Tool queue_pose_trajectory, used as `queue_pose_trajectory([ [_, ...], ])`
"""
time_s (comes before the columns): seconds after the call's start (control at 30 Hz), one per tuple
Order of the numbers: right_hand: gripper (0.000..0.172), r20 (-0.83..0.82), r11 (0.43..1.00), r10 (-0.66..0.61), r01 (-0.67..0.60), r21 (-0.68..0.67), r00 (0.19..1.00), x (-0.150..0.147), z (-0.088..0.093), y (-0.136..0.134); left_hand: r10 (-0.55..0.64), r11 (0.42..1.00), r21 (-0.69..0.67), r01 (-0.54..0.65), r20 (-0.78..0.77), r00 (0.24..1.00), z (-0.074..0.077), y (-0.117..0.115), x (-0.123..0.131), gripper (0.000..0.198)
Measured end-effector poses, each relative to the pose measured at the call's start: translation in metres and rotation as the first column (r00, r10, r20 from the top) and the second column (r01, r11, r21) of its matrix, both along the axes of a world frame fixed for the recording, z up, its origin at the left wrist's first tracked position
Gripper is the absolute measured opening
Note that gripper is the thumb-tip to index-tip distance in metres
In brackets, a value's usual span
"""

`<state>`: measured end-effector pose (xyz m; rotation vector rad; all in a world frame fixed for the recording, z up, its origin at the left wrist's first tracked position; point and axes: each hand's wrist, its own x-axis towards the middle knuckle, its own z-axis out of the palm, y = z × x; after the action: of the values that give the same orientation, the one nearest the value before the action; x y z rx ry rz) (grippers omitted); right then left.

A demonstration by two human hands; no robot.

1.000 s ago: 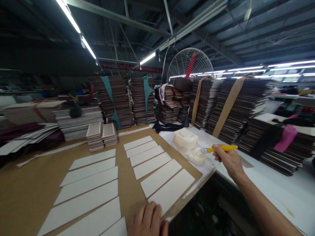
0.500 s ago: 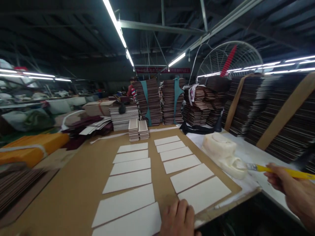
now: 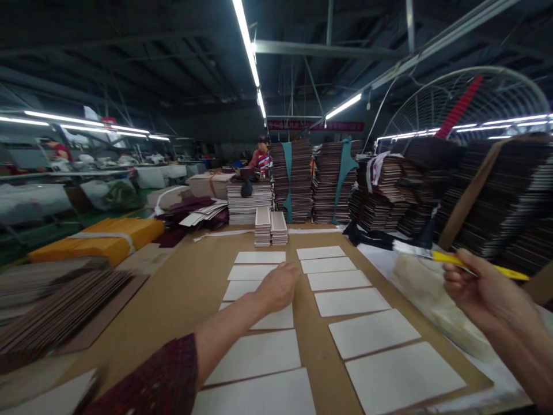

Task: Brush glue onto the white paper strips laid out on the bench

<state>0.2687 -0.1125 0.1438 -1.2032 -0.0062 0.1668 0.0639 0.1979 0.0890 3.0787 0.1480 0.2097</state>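
Note:
My right hand [image 3: 479, 282] is closed around the yellow handle of a flat paintbrush [image 3: 440, 257]. Its pale bristles are raised over a cream-coloured, crusted container [image 3: 436, 300] at the table's right side. My left hand [image 3: 279, 286] reaches over the left column of white rectangular panels [image 3: 259, 351], near their inner ends. Its fingers are curled downward, and their tips and anything in them are hidden. A second column of white panels [image 3: 374, 334] lies to its right. The panels in each column are laid one behind another.
Two small piles of narrow pieces [image 3: 271, 227] stand at the back of the brown board [image 3: 173, 323]. Tall dark stacks [image 3: 298, 181] and a wire-caged fan [image 3: 466, 109] line the rear and right. Yellow bundle [image 3: 99, 239] and brown sheets [image 3: 69, 311] lie left. A person [image 3: 261, 157] is behind the stacks.
My left hand has moved from the near edge forward over the left column. My right hand has lifted the paintbrush up from the container. The view has turned left.

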Motion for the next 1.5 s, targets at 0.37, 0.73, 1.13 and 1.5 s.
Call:
queue_pose_trajectory([
  [0.37, 0.021, -0.146, 0.953, 0.209, -0.235, -0.193, 0.967, 0.032, -0.054, 0.218, 0.079, 0.996, 0.026, -0.082, 0.105, 0.991, -0.049, 0.049, 0.051, 0.030],
  [0.73, 0.022, -0.187, 0.859, 0.314, -0.362, -0.362, 0.931, 0.051, -0.093, 0.265, 0.071, 0.997, 0.028, -0.077, 0.175, 0.982, -0.058, 0.049, 0.054, 0.034],
  [1.13, 0.024, -0.169, 0.821, 0.340, -0.380, -0.426, 0.925, 0.051, -0.093, 0.266, 0.072, 0.997, 0.028, -0.077, 0.167, 0.983, -0.054, 0.046, 0.051, 0.031],
  [1.5, 0.023, -0.150, 0.819, 0.321, -0.353, -0.453, 0.935, 0.060, -0.098, 0.262, 0.071, 0.997, 0.031, -0.077, 0.161, 0.984, -0.054, 0.046, 0.051, 0.031],
])
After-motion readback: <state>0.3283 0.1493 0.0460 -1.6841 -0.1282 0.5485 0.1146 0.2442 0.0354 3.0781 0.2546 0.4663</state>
